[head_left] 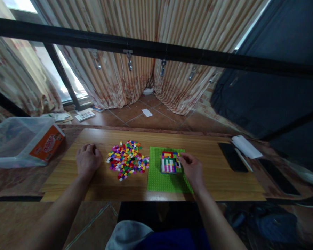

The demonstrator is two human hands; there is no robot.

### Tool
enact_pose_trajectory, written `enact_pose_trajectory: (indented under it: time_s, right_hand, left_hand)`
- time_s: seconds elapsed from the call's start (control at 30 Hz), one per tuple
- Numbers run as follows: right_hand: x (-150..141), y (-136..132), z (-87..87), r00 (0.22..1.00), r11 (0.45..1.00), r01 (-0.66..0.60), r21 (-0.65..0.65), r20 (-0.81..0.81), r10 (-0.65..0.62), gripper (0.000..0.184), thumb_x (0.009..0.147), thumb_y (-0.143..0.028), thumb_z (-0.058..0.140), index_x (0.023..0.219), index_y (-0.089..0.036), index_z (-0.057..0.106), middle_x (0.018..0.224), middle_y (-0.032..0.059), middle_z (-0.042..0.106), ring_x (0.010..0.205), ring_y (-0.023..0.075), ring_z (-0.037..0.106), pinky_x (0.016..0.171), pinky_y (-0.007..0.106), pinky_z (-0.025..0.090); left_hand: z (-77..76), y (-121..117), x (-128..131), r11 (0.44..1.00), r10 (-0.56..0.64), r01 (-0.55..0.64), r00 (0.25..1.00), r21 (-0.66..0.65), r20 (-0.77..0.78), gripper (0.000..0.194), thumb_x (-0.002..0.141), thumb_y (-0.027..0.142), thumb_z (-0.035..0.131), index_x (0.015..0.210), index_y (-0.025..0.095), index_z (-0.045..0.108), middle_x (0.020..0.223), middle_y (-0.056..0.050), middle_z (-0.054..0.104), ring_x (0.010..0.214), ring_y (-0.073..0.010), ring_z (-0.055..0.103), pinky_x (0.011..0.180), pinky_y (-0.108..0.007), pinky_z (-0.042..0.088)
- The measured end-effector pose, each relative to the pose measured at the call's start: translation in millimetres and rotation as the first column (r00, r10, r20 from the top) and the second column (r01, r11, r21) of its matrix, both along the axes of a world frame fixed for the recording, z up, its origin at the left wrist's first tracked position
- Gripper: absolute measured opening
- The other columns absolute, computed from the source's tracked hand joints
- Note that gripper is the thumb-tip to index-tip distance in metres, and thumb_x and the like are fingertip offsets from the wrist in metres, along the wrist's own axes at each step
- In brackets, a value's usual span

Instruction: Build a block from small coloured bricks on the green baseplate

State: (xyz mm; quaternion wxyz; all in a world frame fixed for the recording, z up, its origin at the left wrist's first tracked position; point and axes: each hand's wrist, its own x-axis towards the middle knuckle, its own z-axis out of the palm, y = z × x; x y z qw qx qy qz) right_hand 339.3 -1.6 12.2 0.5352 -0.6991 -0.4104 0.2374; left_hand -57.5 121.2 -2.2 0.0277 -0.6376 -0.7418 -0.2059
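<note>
On a green studded baseplate [159, 182] stands a block of many-coloured toy bricks [168, 166], with white, pink and green stripes on its near part. My right hand [192, 168] is at the right side of this block, thumb and forefinger pinched together at its edge. Whatever sits between those fingertips is too small to make out. Left of the baseplate lies a loose pile of small coloured bricks [127, 159]. My left hand [88, 159] rests on the table to the left of the pile, its fingers curled in and its palm hidden.
The wooden table [214, 184] carries a dark flat object [232, 157] on its right. Beyond the left end stands a clear plastic bin [18, 139] with an orange label. A black bar [146, 47] with hanging metal clips crosses ahead, before striped curtains [114, 80].
</note>
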Motion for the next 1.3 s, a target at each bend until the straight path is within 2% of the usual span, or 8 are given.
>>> enact_pose_trajectory:
  time_s: [0.17, 0.33, 0.8, 0.87, 0.97, 1.07, 1.17, 1.3]
  right_hand:
    - [-1.4, 10.1, -7.8, 0.958, 0.997, 0.067, 0.028, -0.282, -0.056, 0.042, 0.058, -0.050, 0.080, 0.083, -0.017, 0.072, 0.074, 0.0039, 0.072, 0.065, 0.0181, 0.065, 0.063, 0.034, 0.053]
    - [-2.8, 13.4, -3.9, 0.906, 0.998, 0.058, 0.025, -0.421, -0.042, 0.041, 0.051, -0.044, 0.085, 0.079, -0.018, 0.071, 0.070, 0.0013, 0.071, 0.060, 0.0157, 0.063, 0.060, 0.032, 0.053]
    - [0.7, 15.0, -2.4, 0.924, 1.000, 0.009, -0.001, -0.382, -0.008, 0.044, 0.049, -0.045, 0.083, 0.081, -0.018, 0.070, 0.066, -0.0003, 0.068, 0.059, 0.0167, 0.062, 0.058, 0.032, 0.051]
    - [-0.8, 10.5, 2.3, 0.945, 1.000, 0.029, 0.011, -0.325, -0.024, 0.043, 0.053, -0.045, 0.082, 0.083, -0.017, 0.070, 0.068, 0.0012, 0.069, 0.062, 0.0176, 0.063, 0.059, 0.032, 0.052]
    - [-11.3, -0.2, 16.3, 0.994, 0.997, 0.056, 0.055, -0.092, -0.050, 0.037, 0.068, -0.046, 0.073, 0.090, -0.017, 0.071, 0.075, 0.0051, 0.072, 0.069, 0.0196, 0.065, 0.065, 0.034, 0.053]
    - [-30.7, -6.8, 34.0, 0.981, 0.991, -0.107, 0.081, 0.172, 0.092, 0.029, 0.084, -0.041, 0.059, 0.096, -0.018, 0.071, 0.090, 0.0078, 0.073, 0.079, 0.0207, 0.067, 0.076, 0.036, 0.053]
    - [-53.2, -0.3, 45.3, 0.849, 0.950, -0.314, 0.000, 0.449, 0.280, 0.026, 0.091, -0.030, 0.050, 0.100, -0.019, 0.072, 0.097, 0.0076, 0.072, 0.090, 0.0221, 0.065, 0.083, 0.037, 0.049]
    - [-78.5, 23.3, 45.6, 0.530, 0.872, -0.422, -0.249, 0.712, 0.460, 0.028, 0.090, -0.014, 0.049, 0.103, -0.019, 0.073, 0.100, 0.0096, 0.071, 0.099, 0.0246, 0.059, 0.090, 0.037, 0.043]
  left_hand:
    - [0.0, -0.1, 0.0, 1.000, -0.012, 0.012, 1.000, 0.001, -0.005, 0.042, 0.087, 0.032, 0.038, 0.111, 0.012, 0.066, 0.120, -0.019, 0.064, 0.115, -0.0337, 0.055, 0.104, -0.046, 0.041]
    - [0.9, -1.5, 1.4, 1.000, 0.000, 0.000, 1.000, 0.002, 0.006, 0.042, 0.086, 0.031, 0.038, 0.110, 0.011, 0.066, 0.120, -0.019, 0.063, 0.114, -0.0341, 0.055, 0.104, -0.046, 0.041]
    - [3.3, -2.3, 3.8, 1.000, 0.002, -0.002, 0.999, 0.005, 0.042, 0.039, 0.085, 0.029, 0.040, 0.108, 0.013, 0.067, 0.117, -0.018, 0.064, 0.114, -0.0330, 0.056, 0.105, -0.044, 0.040]
    - [3.6, -2.5, 4.6, 1.000, 0.006, -0.006, 0.999, 0.003, 0.043, 0.038, 0.085, 0.028, 0.040, 0.107, 0.013, 0.067, 0.117, -0.018, 0.064, 0.114, -0.0326, 0.056, 0.104, -0.044, 0.040]
    - [2.4, -2.4, 4.9, 1.000, 0.005, -0.005, 1.000, 0.011, 0.024, 0.038, 0.085, 0.027, 0.040, 0.107, 0.013, 0.067, 0.116, -0.018, 0.065, 0.114, -0.0319, 0.055, 0.103, -0.044, 0.040]
    - [1.0, -2.3, 4.6, 1.000, -0.001, 0.001, 1.000, 0.013, 0.013, 0.038, 0.085, 0.026, 0.039, 0.106, 0.012, 0.067, 0.114, -0.018, 0.065, 0.114, -0.0312, 0.056, 0.103, -0.043, 0.040]
    - [0.3, -2.7, 4.5, 1.000, 0.004, -0.004, 1.000, 0.012, 0.018, 0.037, 0.086, 0.026, 0.039, 0.104, 0.012, 0.067, 0.114, -0.018, 0.065, 0.113, -0.0307, 0.056, 0.103, -0.043, 0.040]
    - [-0.7, -3.2, 4.5, 1.000, 0.009, -0.010, 0.999, 0.010, 0.033, 0.035, 0.087, 0.027, 0.040, 0.103, 0.013, 0.068, 0.114, -0.017, 0.065, 0.112, -0.0307, 0.056, 0.103, -0.043, 0.040]
